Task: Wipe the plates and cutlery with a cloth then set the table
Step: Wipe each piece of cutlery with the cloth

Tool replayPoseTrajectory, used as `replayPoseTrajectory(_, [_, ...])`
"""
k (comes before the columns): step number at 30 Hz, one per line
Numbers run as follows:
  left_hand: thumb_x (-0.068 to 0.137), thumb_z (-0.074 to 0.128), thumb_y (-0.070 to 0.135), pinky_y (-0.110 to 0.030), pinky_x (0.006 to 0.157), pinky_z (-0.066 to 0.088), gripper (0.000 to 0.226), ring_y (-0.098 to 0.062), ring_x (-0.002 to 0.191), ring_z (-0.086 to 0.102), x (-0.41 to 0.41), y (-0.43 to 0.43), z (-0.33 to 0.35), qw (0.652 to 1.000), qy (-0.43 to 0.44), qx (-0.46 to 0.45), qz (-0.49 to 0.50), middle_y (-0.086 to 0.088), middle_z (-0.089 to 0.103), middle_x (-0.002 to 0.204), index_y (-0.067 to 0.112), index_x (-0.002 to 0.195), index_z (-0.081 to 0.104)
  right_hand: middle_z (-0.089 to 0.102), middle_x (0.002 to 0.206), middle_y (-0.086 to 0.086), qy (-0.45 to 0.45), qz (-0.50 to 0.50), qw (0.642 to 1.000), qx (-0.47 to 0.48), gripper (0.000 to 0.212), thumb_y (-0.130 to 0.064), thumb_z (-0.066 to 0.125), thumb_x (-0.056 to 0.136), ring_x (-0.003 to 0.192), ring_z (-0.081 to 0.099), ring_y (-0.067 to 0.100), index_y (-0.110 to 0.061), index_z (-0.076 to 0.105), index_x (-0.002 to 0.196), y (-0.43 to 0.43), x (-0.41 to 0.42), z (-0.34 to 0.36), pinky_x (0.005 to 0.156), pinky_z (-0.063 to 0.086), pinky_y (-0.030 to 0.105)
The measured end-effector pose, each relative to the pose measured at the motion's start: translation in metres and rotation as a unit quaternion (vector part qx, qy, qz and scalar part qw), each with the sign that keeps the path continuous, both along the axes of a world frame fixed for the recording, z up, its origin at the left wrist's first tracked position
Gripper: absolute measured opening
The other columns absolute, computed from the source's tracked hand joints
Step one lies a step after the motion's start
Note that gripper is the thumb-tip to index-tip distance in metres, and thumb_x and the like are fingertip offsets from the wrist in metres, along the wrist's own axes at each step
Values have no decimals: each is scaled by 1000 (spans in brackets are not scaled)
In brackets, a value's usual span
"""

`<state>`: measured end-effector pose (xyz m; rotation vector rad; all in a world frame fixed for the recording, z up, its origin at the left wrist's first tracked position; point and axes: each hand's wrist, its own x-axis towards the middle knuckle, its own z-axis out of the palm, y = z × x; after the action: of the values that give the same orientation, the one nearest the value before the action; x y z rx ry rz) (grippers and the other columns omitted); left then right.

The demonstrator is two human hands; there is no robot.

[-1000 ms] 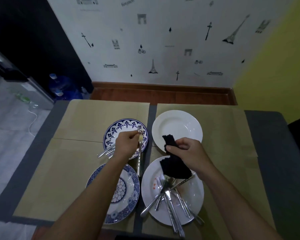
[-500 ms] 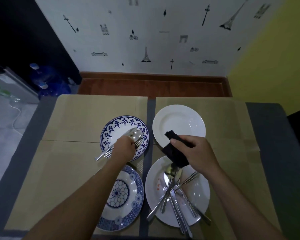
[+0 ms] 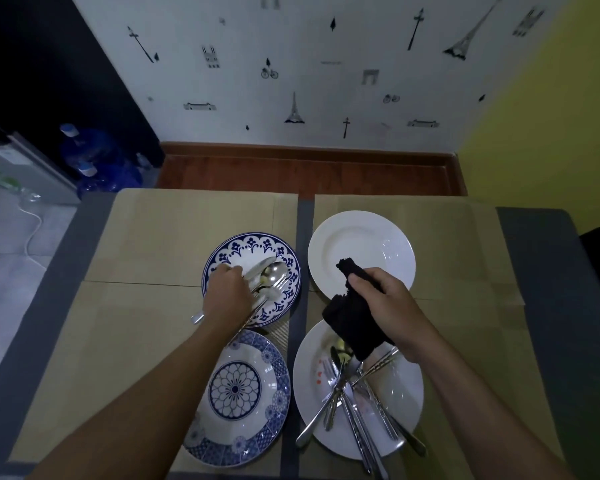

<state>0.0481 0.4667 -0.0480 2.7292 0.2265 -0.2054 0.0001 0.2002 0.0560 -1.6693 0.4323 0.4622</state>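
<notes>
Black cloth (image 3: 352, 320) is bunched in the right hand (image 3: 392, 306), grip closed around it, with the loose end hanging over the far edge of the near white plate (image 3: 404, 393). We see a crossed pile of cutlery (image 3: 347, 393) on that plate, plus a few small food specks. Far white plate (image 3: 361, 237) sits just behind the cloth. Left hand (image 3: 227, 296) lies over the handles of a spoon (image 3: 274, 271), fork (image 3: 277, 292) and knife (image 3: 261, 266) on the far blue-patterned plate (image 3: 238, 247). We cannot tell whether its grip pinches them or only rests on them. One handle end sticks out past the wrist on the left. Near blue-patterned plate (image 3: 239, 396) sits just in front, partly under the left forearm. All four plates sit on tan mats (image 3: 153, 244) covering the grey tabletop (image 3: 534, 271).
</notes>
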Motion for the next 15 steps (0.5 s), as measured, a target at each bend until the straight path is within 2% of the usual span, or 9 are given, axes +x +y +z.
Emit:
replayPoseTrajectory(2, [92, 55, 4, -32, 58, 39, 17, -23, 65, 54, -1, 9, -1, 999, 27, 20, 1, -12, 59, 75, 1, 78, 65, 67, 92, 2, 46, 3, 998, 35, 25, -29, 72, 87, 82, 65, 18, -17, 66, 108, -1, -2, 2, 69, 51, 30])
replayPoseTrajectory(4, [94, 53, 6, -29, 56, 37, 23, -20, 57, 51, -2, 15, 0, 999, 42, 33, 4, -6, 55, 64, 3, 76, 67, 66, 92, 1, 63, 25, 997, 23, 44, -26, 69, 69, 81, 65, 17, -18, 63, 111, -3, -4, 2, 67, 51, 30])
replayPoseTrajectory(6, [94, 52, 8, -29, 55, 37, 28, -21, 54, 50, -3, 19, -1, 998, 41, 43, 6, -4, 51, 59, 4, 68, 61, 64, 93, -2, 65, 49, 997, -2, 50, -22, 66, 65, 82, 64, 15, -19, 59, 114, -5, -7, 2, 68, 51, 28])
replayPoseTrajectory(8, [94, 51, 7, -30, 55, 40, 28, -23, 56, 52, -3, 22, -2, 998, 44, 51, 11, -5, 52, 60, 7, 66, 58, 63, 95, -2, 65, 60, 996, -27, 42, -16, 68, 74, 84, 64, 14, -20, 57, 115, -6, -8, 0, 70, 50, 27])
replayPoseTrajectory(11, [92, 52, 7, -33, 58, 49, 22, -26, 62, 59, -2, 26, -2, 997, 54, 46, 33, -9, 60, 68, 5, 77, 67, 66, 103, 2, 56, 60, 995, -59, 27, -9, 63, 91, 92, 66, 16, -20, 55, 114, -8, -10, -3, 75, 52, 29])
replayPoseTrajectory(13, [91, 52, 7, -35, 58, 50, 20, -28, 64, 61, -3, 26, -1, 997, 52, 45, 26, -10, 60, 68, 3, 75, 64, 65, 106, 3, 44, 64, 995, -69, 19, -14, 61, 98, 96, 65, 17, -20, 53, 114, -11, -12, -6, 77, 51, 30])
replayPoseTrajectory(15, [91, 52, 7, -34, 57, 44, 21, -30, 66, 61, -3, 23, 0, 998, 40, 34, 17, -12, 57, 70, 3, 71, 56, 63, 102, 1, 26, 74, 993, -87, 14, -19, 59, 101, 95, 64, 17, -21, 51, 112, -14, -14, -9, 78, 50, 32])
